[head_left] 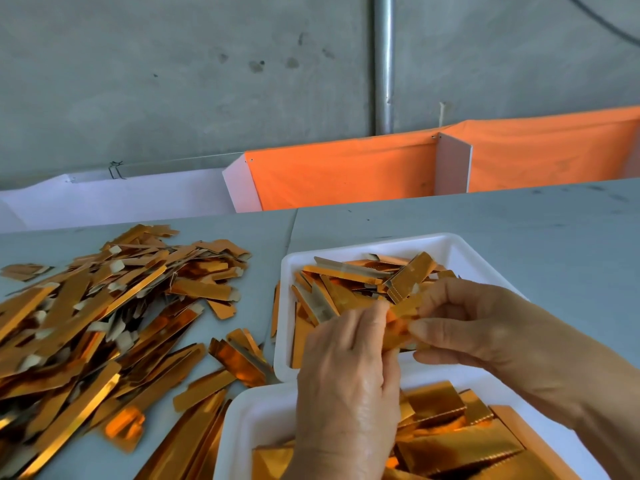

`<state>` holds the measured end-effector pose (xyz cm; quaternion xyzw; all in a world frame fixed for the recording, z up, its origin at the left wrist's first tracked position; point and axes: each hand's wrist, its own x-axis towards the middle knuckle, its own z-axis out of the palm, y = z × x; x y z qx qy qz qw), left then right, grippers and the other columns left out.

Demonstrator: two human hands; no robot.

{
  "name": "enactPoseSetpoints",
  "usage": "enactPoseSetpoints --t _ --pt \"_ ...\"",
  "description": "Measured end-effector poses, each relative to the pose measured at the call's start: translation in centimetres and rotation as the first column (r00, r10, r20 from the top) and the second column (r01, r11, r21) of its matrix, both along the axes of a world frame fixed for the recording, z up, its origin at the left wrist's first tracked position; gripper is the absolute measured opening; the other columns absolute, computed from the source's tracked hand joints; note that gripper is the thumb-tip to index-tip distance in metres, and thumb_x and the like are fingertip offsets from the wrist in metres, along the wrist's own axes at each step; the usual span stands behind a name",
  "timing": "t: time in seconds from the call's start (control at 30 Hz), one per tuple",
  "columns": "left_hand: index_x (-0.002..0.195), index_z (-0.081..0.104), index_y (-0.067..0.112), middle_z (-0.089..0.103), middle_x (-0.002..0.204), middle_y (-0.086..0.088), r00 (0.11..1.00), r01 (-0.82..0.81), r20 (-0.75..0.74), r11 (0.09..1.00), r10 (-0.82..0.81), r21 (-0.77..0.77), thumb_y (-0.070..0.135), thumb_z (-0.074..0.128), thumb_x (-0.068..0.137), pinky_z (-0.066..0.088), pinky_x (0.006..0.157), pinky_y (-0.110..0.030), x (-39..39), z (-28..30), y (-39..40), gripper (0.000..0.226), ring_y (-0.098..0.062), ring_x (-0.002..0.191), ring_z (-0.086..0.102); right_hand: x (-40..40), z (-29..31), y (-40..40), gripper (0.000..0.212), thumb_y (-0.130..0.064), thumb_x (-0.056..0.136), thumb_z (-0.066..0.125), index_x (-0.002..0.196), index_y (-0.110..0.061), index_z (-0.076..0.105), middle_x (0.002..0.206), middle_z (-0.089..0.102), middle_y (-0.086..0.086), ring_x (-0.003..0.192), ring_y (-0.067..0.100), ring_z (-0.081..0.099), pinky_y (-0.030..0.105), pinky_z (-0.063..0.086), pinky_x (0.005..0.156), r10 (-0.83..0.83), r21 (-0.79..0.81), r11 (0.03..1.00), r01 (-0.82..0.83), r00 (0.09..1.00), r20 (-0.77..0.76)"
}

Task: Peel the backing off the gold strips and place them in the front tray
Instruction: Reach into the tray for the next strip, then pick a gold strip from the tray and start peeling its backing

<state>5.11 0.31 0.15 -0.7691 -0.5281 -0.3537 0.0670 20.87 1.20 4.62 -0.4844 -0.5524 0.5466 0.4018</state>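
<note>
Together, left hand (346, 379) and right hand (485, 327) pinching a gold strip (403, 318).

You are in a workshop. You sit at a gray work table (450, 220) by a bare concrete wall (173, 81) with a metal pipe (383, 64). Piles of gold strips (104, 306) and white trays (460, 247) show hand work.

Grey concrete wall (173, 81) up top, metal pipe (383, 60) upper right, orange cloth (339, 178) mid-right, grey tabletop (485, 230) below.
</note>
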Motion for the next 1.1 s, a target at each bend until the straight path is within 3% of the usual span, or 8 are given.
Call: enactPoseSetpoints --t 0.1,0.27,0.5,0.67,0.77,0.93,1.1 --pt "0.113 0.065 0.018 0.067 0.094 0.009 0.999 0.026 0.032 1.0 -0.025 -0.011 0.026 0.085 0.063 0.056 0.066 -0.023 0.0 0.0 0.1 0.054 -0.011 0.082 0.067 0.1 0.1 0.0 0.009 -0.02 0.066 0.076 0.069 -0.016 0.068 0.088 0.071 0.016 0.082 0.022 0.071 0.027 0.058 0.073 0.017 0.004 1.0 -0.017 0.999 -0.037" --pt "0.115 0.064 0.019 0.065 0.091 0.012 0.999 0.038 0.031 0.999 -0.037 -0.035 0.027 0.084 0.065 0.051 0.062 -0.014 -0.2 0.2 0.0 0.054 -0.005 0.074 0.066 0.3 -0.2 0.2 0.01 -0.013 0.08 0.07 0.09 -0.014 0.07 0.09 0.075 0.003 0.085 0.015 0.072 0.032 0.059 0.078 0.003 0.046 0.999 -0.007 0.996 0.085" --pt "0.114 0.064 0.018 0.065 0.089 0.011 0.995 0.098 0.011 0.995 -0.098 -0.007 0.026 0.082 0.067 0.05 0.06 -0.014 -0.1 0.3 -0.1 0.051 -0.005 0.073 0.064 0.5 -0.3 0.2 0.022 -0.027 0.073 0.07 0.092 -0.016 0.076 0.099 0.074 0.005 0.095 0.015 0.07 0.02 0.054 0.067 0.173 -0.045 0.984 -0.172 0.985 0.01" --pt "0.108 0.069 0.017 0.071 0.088 0.009 0.996 -0.017 -0.085 1.0 0.015 -0.012 0.04 0.083 0.058 0.054 0.063 -0.02 -0.3 0.2 0.0 0.057 -0.009 0.076 0.068 0.6 -1.2 0.8 0.012 -0.014 0.083 0.065 0.086 -0.011 0.076 0.097 0.074 0.009 0.091 0.016 0.071 0.02 0.054 0.064 0.096 -0.077 0.992 -0.098 0.995 -0.032" --pt "0.104 0.072 0.016 0.072 0.084 0.01 0.995 -0.035 -0.092 0.999 0.034 -0.017 0.044 0.083 0.057 0.052 0.057 -0.018 -0.4 0.2 0.1 0.055 -0.007 0.07 0.069 0.6 -1.2 0.8 0.014 -0.017 0.083 0.063 0.087 -0.012 0.076 0.097 0.075 0.007 0.093 0.015 0.071 0.02 0.055 0.068 0.114 -0.054 0.992 -0.116 0.992 -0.045" --pt "0.098 0.071 0.018 0.069 0.073 0.013 0.996 0.077 -0.036 0.996 -0.079 -0.049 0.043 0.059 0.074 0.05 0.048 -0.016 -0.5 0.7 0.0 0.037 -0.004 0.058 0.064 0.8 -0.9 0.6 0.02 -0.026 0.076 0.066 0.09 -0.015 0.075 0.096 0.074 0.006 0.094 0.017 0.07 0.022 0.055 0.075 0.149 0.063 0.987 -0.15 0.989 0.013" --pt "0.101 0.069 0.022 0.068 0.077 0.013 0.986 0.164 0.046 0.975 -0.159 -0.151 0.044 0.054 0.088 0.053 0.054 -0.018 -1.0 1.3 -0.1 0.03 -0.005 0.064 0.064 0.4 -1.0 0.4 0.012 -0.016 0.083 0.065 0.09 -0.011 0.074 0.095 0.074 0.004 0.091 0.016 0.07 0.025 0.057 0.076 0.109 0.124 0.985 -0.117 0.991 0.072"
